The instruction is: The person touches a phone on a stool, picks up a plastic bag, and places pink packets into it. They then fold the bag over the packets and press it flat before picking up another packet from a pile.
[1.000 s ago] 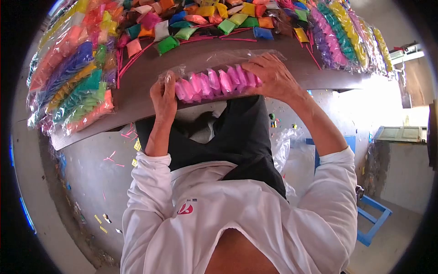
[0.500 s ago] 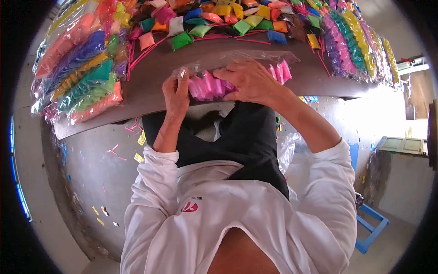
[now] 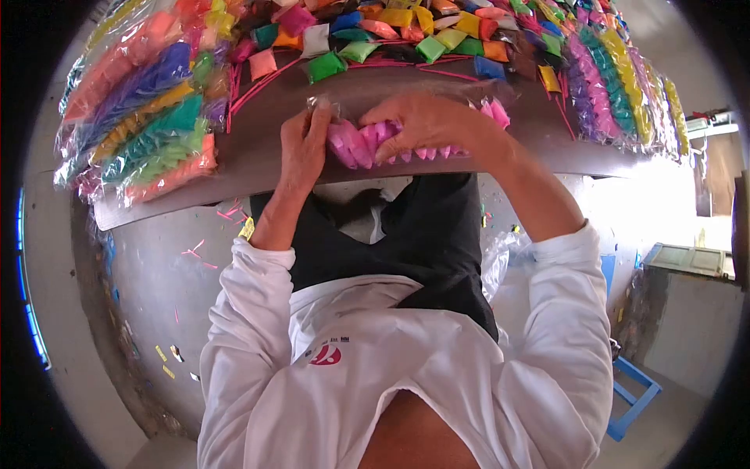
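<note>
A clear plastic bag [image 3: 367,143] with a row of small pink packets in it lies near the front edge of the table. At its left end, my left hand [image 3: 303,146] is closed, pinching the bag's plastic between thumb and fingers. My right hand [image 3: 430,125] arches over the row from the right, thumb on the near side and fingers on the far side, gripping the packets through the plastic. Some of the row is hidden beneath this palm, and more pink packets [image 3: 494,113] show beyond the wrist.
Loose coloured packets [image 3: 328,66] and pink sticks [image 3: 266,87] are spread at the back of the dark table [image 3: 258,156]. Filled bags [image 3: 168,117] are stacked at the left, others [image 3: 617,86] at the right. A blue stool [image 3: 637,399] stands on the floor at the right.
The right hand has turned further over the row, and pink packets now show below its palm. The left hand still pinches the bag's left end. The whole view has shifted slightly.
</note>
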`<action>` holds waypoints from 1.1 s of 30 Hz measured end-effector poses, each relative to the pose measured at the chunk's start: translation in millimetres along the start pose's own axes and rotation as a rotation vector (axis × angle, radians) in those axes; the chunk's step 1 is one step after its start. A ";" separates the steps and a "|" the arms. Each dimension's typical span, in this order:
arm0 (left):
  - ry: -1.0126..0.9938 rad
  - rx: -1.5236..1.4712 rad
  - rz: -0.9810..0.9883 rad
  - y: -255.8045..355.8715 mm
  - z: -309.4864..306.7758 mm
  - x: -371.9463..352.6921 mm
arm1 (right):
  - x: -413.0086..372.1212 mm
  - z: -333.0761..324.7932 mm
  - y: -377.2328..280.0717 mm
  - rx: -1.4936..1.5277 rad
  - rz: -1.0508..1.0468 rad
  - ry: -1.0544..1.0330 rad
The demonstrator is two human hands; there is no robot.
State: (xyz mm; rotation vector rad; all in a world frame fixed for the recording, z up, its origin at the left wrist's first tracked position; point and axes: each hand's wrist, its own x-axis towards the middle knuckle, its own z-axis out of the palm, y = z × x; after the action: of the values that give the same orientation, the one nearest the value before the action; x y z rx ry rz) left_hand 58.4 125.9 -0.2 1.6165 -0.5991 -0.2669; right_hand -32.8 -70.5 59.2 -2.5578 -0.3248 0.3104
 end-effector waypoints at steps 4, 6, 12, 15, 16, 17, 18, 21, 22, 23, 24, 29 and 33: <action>-0.049 0.190 0.047 -10.9 -14.0 28.2 | 25.3 -19.1 4.4 0.314 0.088 -0.256; -0.051 0.246 0.059 -17.5 -17.1 37.3 | 34.9 -21.4 6.4 0.356 0.066 -0.300; 0.045 0.241 0.106 -28.6 -9.8 46.0 | 34.5 -21.2 4.5 -0.155 -0.062 0.046; 0.071 0.255 0.067 -31.5 -4.1 47.6 | 30.7 -14.6 -0.2 -0.109 -0.098 0.136; 0.069 0.297 0.063 -29.4 -4.1 48.7 | 31.3 -12.1 -4.9 -0.110 -0.086 0.131; 0.067 0.339 0.060 -26.2 -4.2 50.6 | 32.3 -11.4 -7.0 -0.113 -0.075 0.127; 0.075 0.387 0.039 -22.8 -2.9 52.1 | 32.6 -9.6 -5.0 -0.076 -0.081 0.134; 0.080 0.529 -0.009 -14.8 0.8 55.9 | 34.7 -1.0 2.4 0.027 -0.082 0.140; 0.065 0.574 -0.016 -13.6 1.1 57.4 | 35.8 0.6 3.7 0.060 -0.070 0.133; 0.048 0.618 -0.022 -12.9 1.5 58.0 | 36.1 1.1 4.6 0.092 -0.055 0.127; 0.049 0.638 -0.023 -12.7 1.4 58.2 | 36.9 -2.3 3.4 0.099 -0.056 0.092; 0.023 0.513 -0.001 -21.3 -2.4 58.1 | 26.6 -21.6 4.4 0.048 -0.025 0.273; 0.027 0.488 0.000 -21.0 -5.4 57.7 | -29.4 -55.1 53.2 0.131 0.117 0.615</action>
State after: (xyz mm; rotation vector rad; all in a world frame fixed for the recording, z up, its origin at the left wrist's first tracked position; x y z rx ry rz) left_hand 114.0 101.0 -10.0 2.0844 -0.6774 -0.1000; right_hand -36.1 -149.5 80.7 -2.4004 0.0747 -0.3997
